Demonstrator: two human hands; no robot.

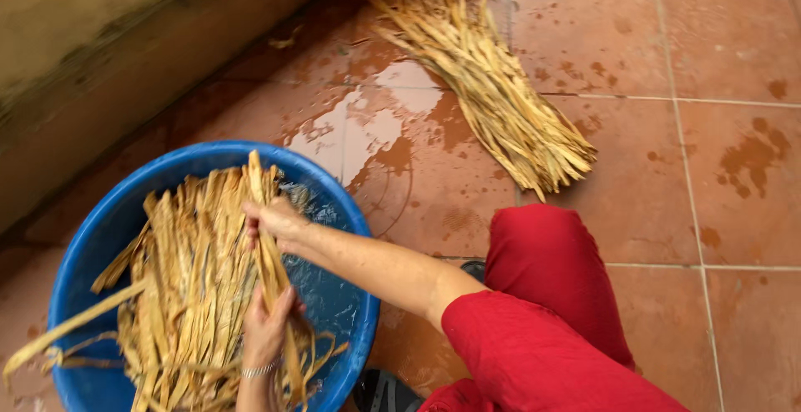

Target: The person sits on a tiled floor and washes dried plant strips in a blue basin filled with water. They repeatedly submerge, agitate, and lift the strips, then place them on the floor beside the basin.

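A round blue basin [92,245] stands on the floor, holding water and several long dried yellow-brown leaf strips [183,295]. My right hand [273,222], on a bare forearm coming out of a red sleeve, grips the upper part of one bunch of strips [269,262] that stands up out of the basin. My left hand [267,330], with a thin bracelet at the wrist, closes around the same bunch lower down, near the basin's front rim. Some strips hang out over the left rim.
A second bundle of dried strips [492,87] lies on the wet terracotta tiles [717,170] beyond the basin, by a puddle [359,128]. A low concrete wall [100,53] runs along the left. My red-clad knee [542,253] is bent on the right.
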